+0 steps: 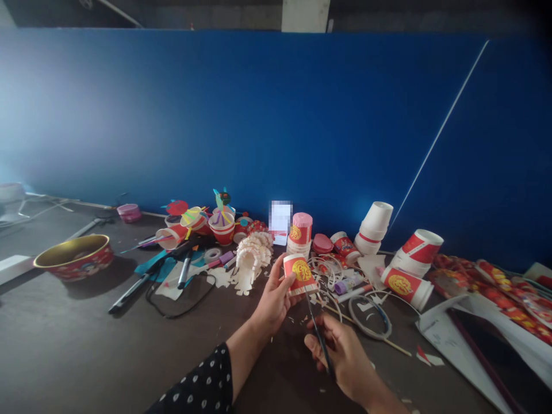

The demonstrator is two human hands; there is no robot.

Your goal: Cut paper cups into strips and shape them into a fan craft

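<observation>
In my left hand [276,299] is a red and white paper cup [297,271] with a yellow printed emblem, held tilted above the table. The thumb lies across the cup's side. My right hand [338,351] is closed around the dark handles of a pair of scissors [318,333]. Their blades point up toward the cup and meet its lower rim. Whether the blades are parted or closed on the paper, I cannot tell. Small white paper scraps lie on the table below both hands.
Stacked paper cups [374,227] stand at the back right. A gold-rimmed red bowl [75,259] sits at left. Cup crafts [223,224], a cut white paper piece [250,259] and a lit phone [280,221] line the back. Wire loops [370,316] and a dark tablet [500,351] lie right.
</observation>
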